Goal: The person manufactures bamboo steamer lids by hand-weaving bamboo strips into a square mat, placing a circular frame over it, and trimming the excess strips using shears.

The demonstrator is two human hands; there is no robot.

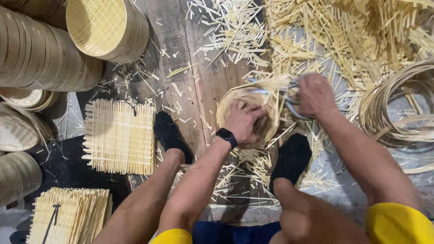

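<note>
A: What does the head view show, and where is the risk?

B: A person sits on a wooden floor point(181, 54), black-socked feet either side of a round bamboo steamer frame point(246, 118) with a woven slat base. The right hand point(315, 95) works a pair of scissors point(289, 101) at the frame's far rim, where slat ends stick out. The picture is blurred there, so the blades' exact place is unclear. As a judgement, the blades sit near the other hand's fingers; a slip could nick them, or cut into the rim instead of the slat ends. Loose bamboo offcuts point(325, 36) litter the floor and could shift underfoot.

A: And the hands?

B: The left hand point(244, 122), with a dark wristwatch point(226, 136), lies fingers curled inside the frame, pressing it down, clamped on it rather than open. The right hand is closed around the scissor handles.

A: What else is nearby?

B: A square woven bamboo mat point(120, 138) lies to the left, a stack of such mats point(68, 214) below it, finished round frames point(49, 54) stacked beyond, and coiled bamboo strips point(398, 108) to the right.
</note>
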